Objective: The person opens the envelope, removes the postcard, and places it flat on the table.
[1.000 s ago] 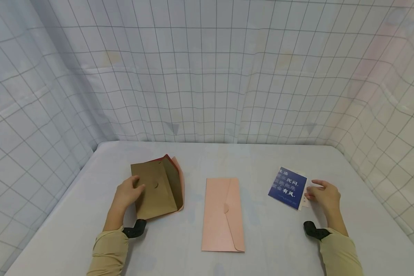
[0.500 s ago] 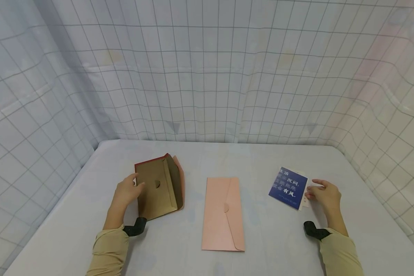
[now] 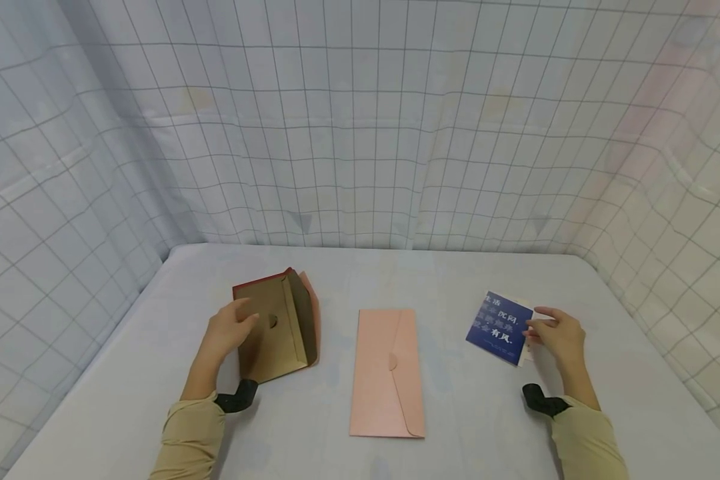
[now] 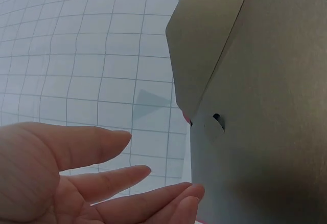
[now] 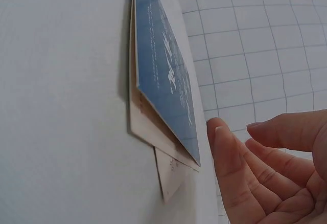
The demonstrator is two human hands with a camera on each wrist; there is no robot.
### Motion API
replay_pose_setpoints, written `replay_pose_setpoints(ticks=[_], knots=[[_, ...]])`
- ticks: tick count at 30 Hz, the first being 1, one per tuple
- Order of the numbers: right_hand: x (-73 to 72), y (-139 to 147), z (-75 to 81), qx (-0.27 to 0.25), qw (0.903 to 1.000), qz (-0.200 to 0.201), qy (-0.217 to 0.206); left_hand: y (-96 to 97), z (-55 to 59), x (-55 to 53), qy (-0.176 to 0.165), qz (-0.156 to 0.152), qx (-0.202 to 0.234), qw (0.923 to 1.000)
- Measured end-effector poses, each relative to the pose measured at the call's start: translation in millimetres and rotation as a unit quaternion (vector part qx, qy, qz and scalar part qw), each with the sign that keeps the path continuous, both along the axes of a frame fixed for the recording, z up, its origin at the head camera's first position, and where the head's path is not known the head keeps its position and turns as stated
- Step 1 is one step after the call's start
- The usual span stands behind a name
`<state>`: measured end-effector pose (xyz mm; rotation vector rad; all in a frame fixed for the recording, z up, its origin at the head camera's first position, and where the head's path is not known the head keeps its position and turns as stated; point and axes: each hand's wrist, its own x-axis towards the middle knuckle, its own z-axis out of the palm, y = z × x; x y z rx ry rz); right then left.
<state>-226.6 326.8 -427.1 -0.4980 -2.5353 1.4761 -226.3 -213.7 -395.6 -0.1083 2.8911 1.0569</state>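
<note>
My left hand (image 3: 225,330) hovers over the left edge of a gold envelope (image 3: 279,353), fingers loosely bent and holding nothing. In the left wrist view its fingertips overlap the near edge of the envelope (image 4: 276,106), which has a half-round cut. The gold envelope tops a stack, with a red edge (image 3: 261,277) and a pink envelope (image 3: 315,303) showing beneath. At right, my right hand (image 3: 564,341) is beside a blue card (image 3: 497,327) with white characters. In the right wrist view, its thumb and fingers are apart; paler cards (image 5: 145,129) lie under the blue one.
A long pink envelope (image 3: 375,373) lies flap side up on the white table (image 3: 312,427), between the two hands. White gridded curtains (image 3: 360,133) rise behind the table and along both sides. A black wrist mount (image 3: 237,397) sticks out from the left sleeve.
The top gold envelope has shifted slightly right, baring a red edge at its upper left. My left hand has moved a little right, and my right hand slightly left over the cards' edge.
</note>
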Motion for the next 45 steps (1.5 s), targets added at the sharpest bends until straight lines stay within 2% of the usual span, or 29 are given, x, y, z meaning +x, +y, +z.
replay_pose_setpoints(ticks=[9, 14, 21, 31, 41, 45], knots=[[-2.9, -9.9, 1.5, 0.002, 0.9998, 0.017, -0.007, 10.3, -3.0, -3.4, 0.035, -0.005, 0.021, 0.9991], [-2.5, -14.8, 0.8, -0.004, 0.9995, 0.029, -0.011, 15.9, -7.6, -2.0, 0.042, -0.007, 0.041, 0.9982], [3.9, -22.0, 1.4, -0.012, 0.9985, 0.046, -0.027, 23.4, -9.7, 2.2, 0.047, -0.039, 0.072, 0.9955], [0.1, -27.0, -0.2, -0.007, 0.9978, 0.065, -0.004, 39.3, -6.1, 1.9, 0.075, -0.068, 0.094, 0.9904], [-0.2, -32.2, 5.3, 0.013, 0.9968, 0.078, 0.008, 51.3, -10.3, 0.4, 0.060, -0.107, 0.141, 0.9825], [0.2, -35.1, 7.5, 0.019, 0.9958, 0.089, 0.009, 55.9, -12.1, -1.0, 0.055, -0.128, 0.165, 0.9763]])
